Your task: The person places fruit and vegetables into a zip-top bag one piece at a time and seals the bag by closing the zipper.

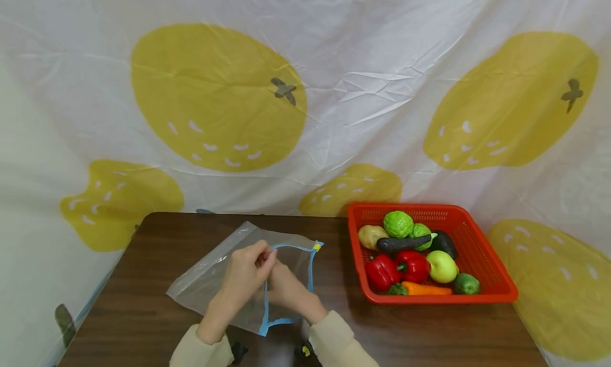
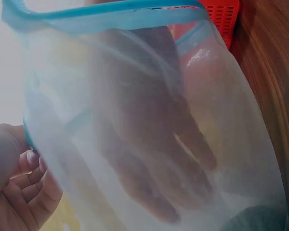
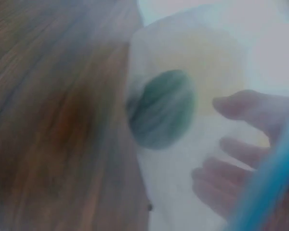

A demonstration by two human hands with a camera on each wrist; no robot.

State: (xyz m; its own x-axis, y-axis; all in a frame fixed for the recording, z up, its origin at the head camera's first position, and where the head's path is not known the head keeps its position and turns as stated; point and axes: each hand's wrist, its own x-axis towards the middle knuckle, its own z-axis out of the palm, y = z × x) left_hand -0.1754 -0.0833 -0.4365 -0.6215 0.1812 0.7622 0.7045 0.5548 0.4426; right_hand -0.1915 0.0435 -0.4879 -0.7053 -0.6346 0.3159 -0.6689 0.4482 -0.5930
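Observation:
A clear zip bag (image 1: 224, 261) with a blue zip strip round its mouth is held up above the table, its mouth spread towards the person. My left hand (image 1: 245, 271) pinches the rim of the bag; in the left wrist view the left hand (image 2: 19, 178) has its fingers curled at the bag's edge. My right hand (image 1: 288, 287) reaches through the mouth. Through the cloudy plastic in the left wrist view, the right hand (image 2: 144, 110) shows extended fingers and nothing held. The right wrist view shows the right hand (image 3: 236, 154) with fingers apart, the blue strip (image 3: 269, 178) crossing nearby.
A red basket (image 1: 491, 271) stands on the right of the dark wooden table (image 1: 143, 282). It holds two red peppers (image 1: 414, 266), a carrot (image 1: 427, 289), a potato (image 1: 371, 236), a yellow-green apple (image 1: 442, 267) and several green or dark pieces. A lemon-print cloth (image 1: 343, 139) hangs behind.

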